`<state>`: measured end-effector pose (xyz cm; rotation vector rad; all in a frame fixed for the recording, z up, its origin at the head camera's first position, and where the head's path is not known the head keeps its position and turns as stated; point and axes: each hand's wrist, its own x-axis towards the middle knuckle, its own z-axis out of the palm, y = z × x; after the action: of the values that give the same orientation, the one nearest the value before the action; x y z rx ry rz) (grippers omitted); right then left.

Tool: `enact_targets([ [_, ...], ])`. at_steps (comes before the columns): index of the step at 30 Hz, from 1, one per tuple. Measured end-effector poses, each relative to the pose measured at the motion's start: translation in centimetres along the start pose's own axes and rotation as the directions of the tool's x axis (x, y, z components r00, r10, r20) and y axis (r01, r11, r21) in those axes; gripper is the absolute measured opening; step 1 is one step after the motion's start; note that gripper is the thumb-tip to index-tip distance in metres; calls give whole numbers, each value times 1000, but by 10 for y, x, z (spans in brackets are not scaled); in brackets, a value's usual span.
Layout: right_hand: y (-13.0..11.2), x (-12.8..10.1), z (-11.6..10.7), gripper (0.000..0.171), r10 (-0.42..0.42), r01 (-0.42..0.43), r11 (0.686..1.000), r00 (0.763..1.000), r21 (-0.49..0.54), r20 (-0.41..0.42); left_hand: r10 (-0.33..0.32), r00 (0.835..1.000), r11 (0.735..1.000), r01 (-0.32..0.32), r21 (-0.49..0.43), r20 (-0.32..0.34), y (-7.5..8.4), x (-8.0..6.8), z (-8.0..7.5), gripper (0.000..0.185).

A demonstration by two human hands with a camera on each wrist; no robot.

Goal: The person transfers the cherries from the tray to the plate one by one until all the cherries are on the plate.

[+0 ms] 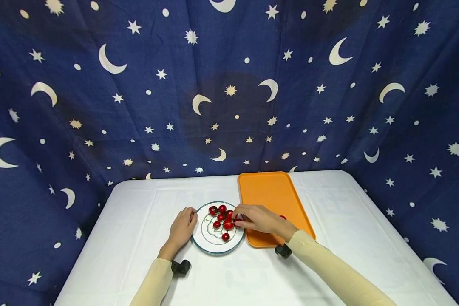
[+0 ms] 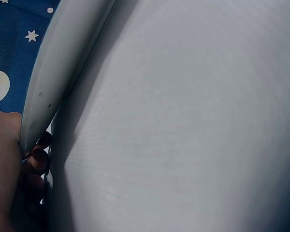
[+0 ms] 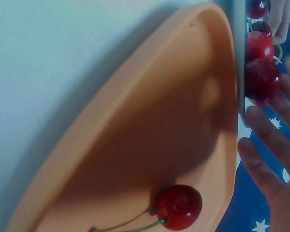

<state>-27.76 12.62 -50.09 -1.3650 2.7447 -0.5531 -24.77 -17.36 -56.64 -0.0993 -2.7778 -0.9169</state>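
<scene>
A white plate [image 1: 214,247] with a blue-green rim holds several red cherries [image 1: 225,237] with green stems. My left hand [image 1: 182,228] grips the plate's left edge; in the left wrist view the curled fingers [image 2: 37,162] show at the underside of the rim. From the right, my right hand [image 1: 261,219] reaches over the plate and pinches a dark red cherry [image 3: 262,79] between thumb and forefinger. The other fingers of that hand stretch out beside the plate's edge. One cherry [image 3: 179,207] with its stem lies on the orange tray [image 1: 267,191], partly hidden by the right hand in the head view.
The orange tray stands lengthwise right beside the plate, its raised rim near the plate's edge. Both rest on a table with a white cloth [image 1: 137,221]. A dark blue curtain [image 1: 229,114] with moons and stars hangs behind and at the sides.
</scene>
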Motion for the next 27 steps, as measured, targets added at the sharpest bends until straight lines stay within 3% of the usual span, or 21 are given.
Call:
enact_targets([
  [13,20,-7,-17,8,106,-106,994,989,5,-104,5,1000,1000,-5,1,-6,0,0,-1,20],
  [27,40,-25,-33,8,166,-170,983,984,66,64,3,1000,1000,-3,4,0,-1,0,-1,19],
])
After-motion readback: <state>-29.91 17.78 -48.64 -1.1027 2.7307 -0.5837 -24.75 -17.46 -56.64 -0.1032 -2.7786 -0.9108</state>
